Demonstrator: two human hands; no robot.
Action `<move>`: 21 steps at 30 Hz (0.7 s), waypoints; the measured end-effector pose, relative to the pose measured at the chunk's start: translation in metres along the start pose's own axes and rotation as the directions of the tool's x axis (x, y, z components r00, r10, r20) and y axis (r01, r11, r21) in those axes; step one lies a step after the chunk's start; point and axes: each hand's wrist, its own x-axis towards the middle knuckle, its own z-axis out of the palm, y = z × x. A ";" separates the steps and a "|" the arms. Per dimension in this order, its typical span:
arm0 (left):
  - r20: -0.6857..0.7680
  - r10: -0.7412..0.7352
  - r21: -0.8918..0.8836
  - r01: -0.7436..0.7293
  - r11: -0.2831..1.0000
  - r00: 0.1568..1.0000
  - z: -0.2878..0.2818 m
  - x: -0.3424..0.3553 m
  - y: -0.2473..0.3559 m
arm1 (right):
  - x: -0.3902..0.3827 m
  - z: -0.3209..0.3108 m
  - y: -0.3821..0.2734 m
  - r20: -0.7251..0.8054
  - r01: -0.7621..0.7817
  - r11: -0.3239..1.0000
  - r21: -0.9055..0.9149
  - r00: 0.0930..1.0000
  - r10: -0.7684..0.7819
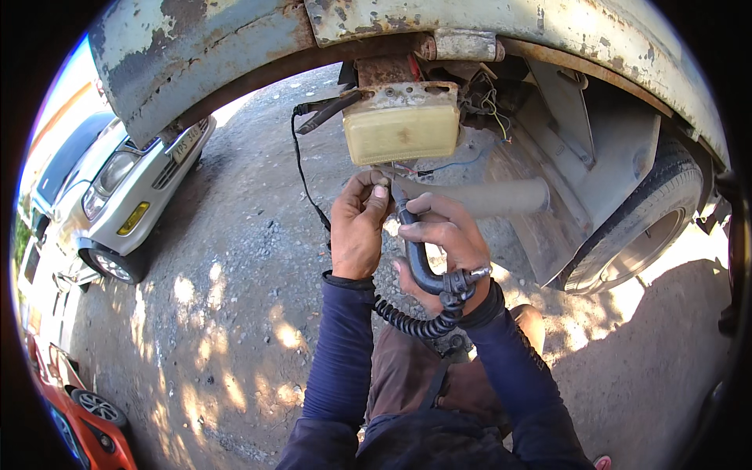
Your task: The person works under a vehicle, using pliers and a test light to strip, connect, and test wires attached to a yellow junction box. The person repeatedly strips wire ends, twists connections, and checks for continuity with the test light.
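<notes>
My left hand (360, 227) is raised below a pale yellow rectangular lamp (401, 133), thumb and forefinger pinched on something small, perhaps a wire end. My right hand (446, 239) grips a black curved tool (419, 262), whose narrow tip points up beside my left fingertips. A coiled black hose or cord (411, 321) hangs from the tool. Thin loose wires (442, 167) show under the lamp, and a grey pipe (509, 196) runs behind my hands. The lamp sits on a rusty bracket (399, 94) beneath the vehicle's weathered body (501, 19).
A tyre (666, 204) and metal panels (572, 133) are at the right. A black cable (299, 157) dangles left of the lamp. A white car (117, 204) and a red car (90, 423) stand on the left, on gravelly ground (235, 258). My legs (392, 376) are below.
</notes>
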 end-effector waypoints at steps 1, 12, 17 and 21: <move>0.021 0.004 -0.009 -0.004 1.000 1.000 0.000 -0.001 0.001 | 0.000 0.001 0.002 -0.007 -0.029 0.999 0.017 1.000 0.029; 0.077 -0.082 0.013 0.081 0.997 0.994 -0.003 0.000 0.006 | -0.002 0.005 0.011 0.018 0.052 0.997 -0.065 0.999 -0.051; 0.100 -0.111 -0.046 0.116 0.992 0.989 -0.006 0.002 0.006 | -0.002 0.003 0.015 0.032 0.056 0.996 -0.066 0.998 -0.054; 0.118 -0.134 -0.153 0.151 0.976 0.984 -0.007 0.002 0.007 | -0.004 0.003 0.017 0.014 0.015 1.000 -0.024 1.000 -0.015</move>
